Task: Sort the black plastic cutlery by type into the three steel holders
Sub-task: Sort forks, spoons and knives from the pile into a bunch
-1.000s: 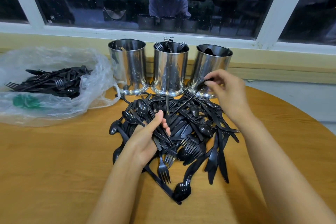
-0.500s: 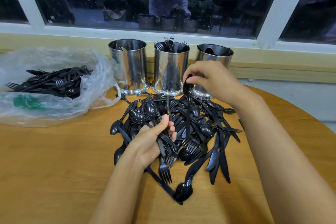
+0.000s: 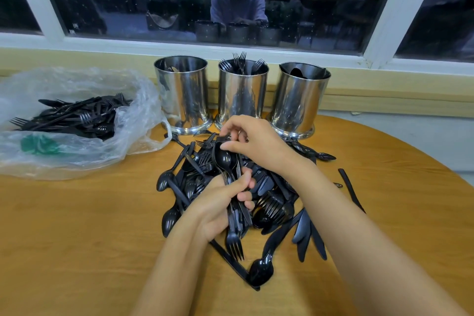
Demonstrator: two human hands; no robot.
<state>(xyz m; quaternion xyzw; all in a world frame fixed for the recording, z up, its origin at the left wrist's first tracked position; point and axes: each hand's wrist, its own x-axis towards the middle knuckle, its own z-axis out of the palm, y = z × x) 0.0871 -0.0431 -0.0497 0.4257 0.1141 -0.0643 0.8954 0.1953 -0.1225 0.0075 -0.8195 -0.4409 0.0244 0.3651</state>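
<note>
You are looking down at a round wooden table (image 3: 77, 238) set against a window sill. Your left hand (image 3: 218, 202) is over the middle of the table, its fingers (image 3: 246, 196) curled tight around the handles of a bundle of spoons (image 3: 223, 159) whose bowls point toward the far edge. Your right hand (image 3: 256, 146) reaches in from the right, and its thumb and forefinger pinch the bowl end of that same bundle. Both hands sit above a loose pile of black cutlery (image 3: 277, 202) in the middle of the table: forks, spoons and knives lying crossed over one another. One knife (image 3: 350, 187) lies apart from the pile, toward the right edge. Three steel holders stand in a row along the far edge. The left holder (image 3: 183, 95) shows only a few dark pieces inside, and you cannot tell their type. The middle holder (image 3: 242, 95) has forks standing tines up. The right holder (image 3: 298, 102) holds dark rounded pieces that look like spoons. Near the far left edge, just beside the left holder, lies a clear plastic bag (image 3: 77, 156) with more black cutlery inside.
</note>
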